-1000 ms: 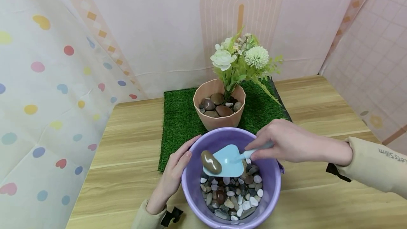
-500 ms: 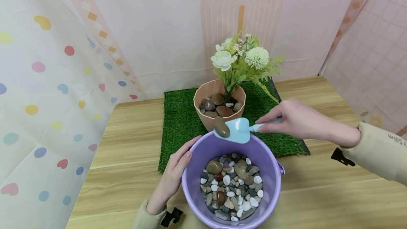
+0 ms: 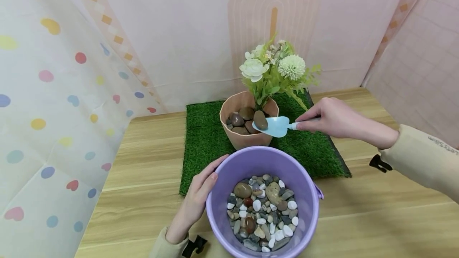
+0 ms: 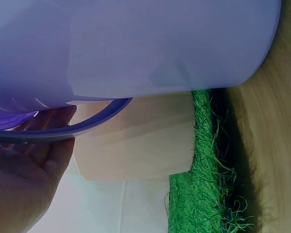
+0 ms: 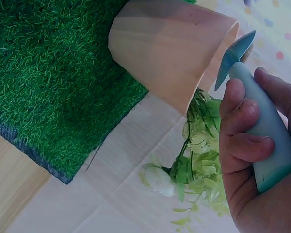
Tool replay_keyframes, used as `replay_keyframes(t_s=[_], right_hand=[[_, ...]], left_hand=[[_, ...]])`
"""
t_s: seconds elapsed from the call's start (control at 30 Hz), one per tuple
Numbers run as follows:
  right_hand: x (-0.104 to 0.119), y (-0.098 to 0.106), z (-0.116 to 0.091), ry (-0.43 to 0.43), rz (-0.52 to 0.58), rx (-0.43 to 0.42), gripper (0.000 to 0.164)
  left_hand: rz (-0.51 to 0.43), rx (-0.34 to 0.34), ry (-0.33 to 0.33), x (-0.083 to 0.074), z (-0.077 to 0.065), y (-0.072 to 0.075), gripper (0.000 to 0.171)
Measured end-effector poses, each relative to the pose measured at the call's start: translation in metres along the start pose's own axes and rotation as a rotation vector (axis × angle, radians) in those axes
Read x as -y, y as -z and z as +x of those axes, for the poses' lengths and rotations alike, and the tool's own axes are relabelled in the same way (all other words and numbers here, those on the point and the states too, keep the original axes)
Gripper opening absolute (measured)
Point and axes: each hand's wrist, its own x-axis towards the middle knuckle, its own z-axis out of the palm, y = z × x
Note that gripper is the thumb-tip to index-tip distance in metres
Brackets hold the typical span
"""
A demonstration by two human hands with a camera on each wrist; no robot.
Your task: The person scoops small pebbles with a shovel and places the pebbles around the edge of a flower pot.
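In the head view my right hand (image 3: 331,118) grips the handle of a light blue hand shovel (image 3: 277,126). A smooth brown stone (image 3: 260,120) lies on its blade, over the right front rim of a peach flowerpot (image 3: 249,140). Fingers and thumb wrap the shovel's pale handle (image 5: 269,131) in the right wrist view; the stone is mostly hidden there. My left hand (image 3: 195,196) rests with fingers extended against the left side of a purple bucket (image 3: 214,218) of mixed pebbles. In the left wrist view, a curved purple band (image 4: 94,121) crosses the left fingers.
Behind the bucket, the pot stands on a green artificial grass mat (image 3: 201,142) on a wooden table (image 3: 143,170). Large brown stones (image 3: 239,119) and white artificial flowers (image 3: 254,69) fill the pot. Patterned cloth (image 3: 179,43) hangs behind and at both sides.
My right hand has lifted the shovel with the brown stone out of the bucket, moving it forward to the flowerpot's rim. The left hand has stayed at the bucket.
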Motion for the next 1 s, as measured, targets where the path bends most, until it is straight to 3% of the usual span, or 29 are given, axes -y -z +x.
replay_keyframes(t_s=[0.47,0.63,0.83,1.0], right_hand=[[0.005,-0.003,0.006,-0.111,0.074,0.028,0.024],[0.009,0.003,0.014,-0.141,0.097,0.089,0.028],[0.016,0.021,0.032,-0.178,0.058,0.196,0.029],[0.016,0.028,0.034,-0.178,0.033,0.233,0.029]], left_hand=[[0.005,0.008,-0.015,0.0,-0.001,-0.002,0.048],[0.016,-0.007,-0.029,0.0,-0.001,-0.003,0.048],[0.012,-0.007,-0.031,0.001,0.0,-0.003,0.048],[0.004,-0.002,-0.028,0.002,0.0,-0.004,0.048]])
